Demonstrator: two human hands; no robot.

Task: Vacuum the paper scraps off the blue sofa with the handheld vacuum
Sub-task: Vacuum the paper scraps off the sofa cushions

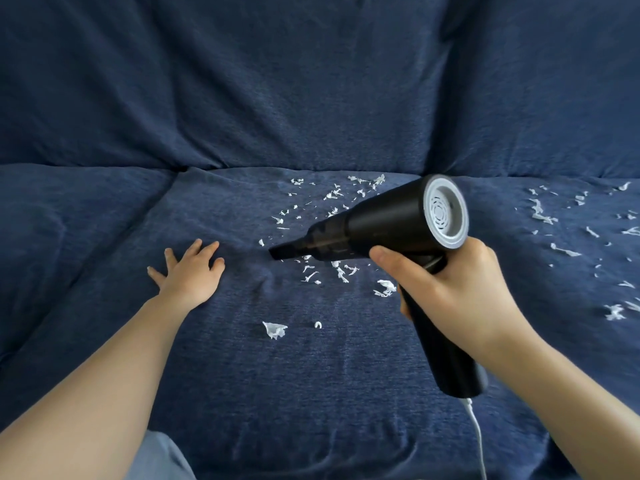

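The handheld vacuum point(377, 230), black with a grey vented rear cap, is held above the middle seat cushion of the blue sofa point(311, 98), its narrow nozzle angled down and to the left so that the tip is just over the fabric. Its handle is grasped by the right hand point(446, 289), the fingers wrapped round it and the index finger laid forward beneath the barrel. A white cord point(478, 434) is seen hanging from the base of the handle toward the sofa's front edge. Paper scraps point(332, 199) are strewn over the middle cushion, thickest between the nozzle and the back crease, with more lying under the barrel. A larger scrap point(275, 330) and a tiny curled one lie nearer the front edge, and a further scatter covers the right-hand cushion. The left hand point(192, 270) is laid flat on the seat to the left of the nozzle, fingers spread and released, nothing held. Pale blue cloth point(159, 459) is visible at the bottom edge.
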